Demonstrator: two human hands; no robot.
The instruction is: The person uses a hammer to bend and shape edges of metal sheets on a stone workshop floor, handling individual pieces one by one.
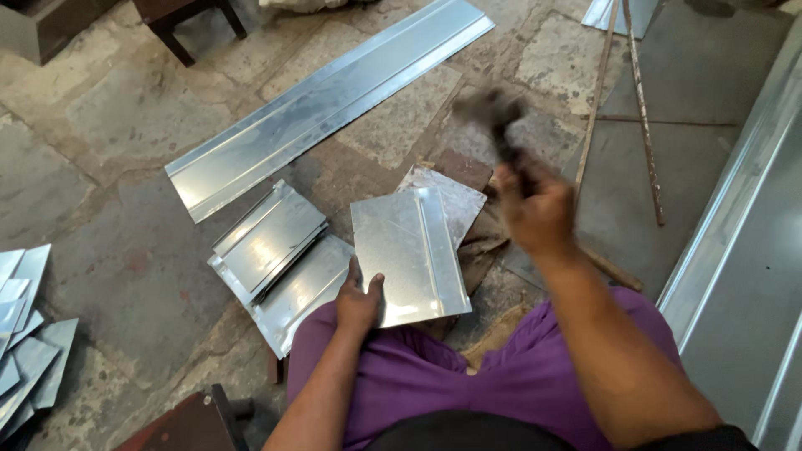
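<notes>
Galvanised sheet everywhere on this stone floor [125, 142]. My landmark is the small folded sheet panel [409, 250] lying across the purple-clad knees, raised seam running down its far side.

Left hand [359, 302]: on the near corner of that panel, thumb over the top face, fingers [349, 292] clamped on the edge from below as far as I can see. Pins the piece down.

Right hand [536, 209]: raised just right of the panel, blurred with motion, closed around the handle of a dark hammer [494, 113]. Head sits above and beyond the panel's far right corner.

Under the panel's far edge: a second flat offcut [455, 190] and what looks like a wooden block [464, 167] serving as an anvil. Left of the panel, touching or nearly so: a stack of folded pieces [271, 250]. Beyond that stack, a long folded strip [334, 92]. Well left of the panel, a pile of flat blanks [25, 334]. Right of it, thin rods [639, 108] and a large sheet [743, 276].

Judgement on the blow: I would land it square on the seam where the block backs it, keep the left hand back from the strike line, and hold the panel flat so it cannot bounce or skew.
</notes>
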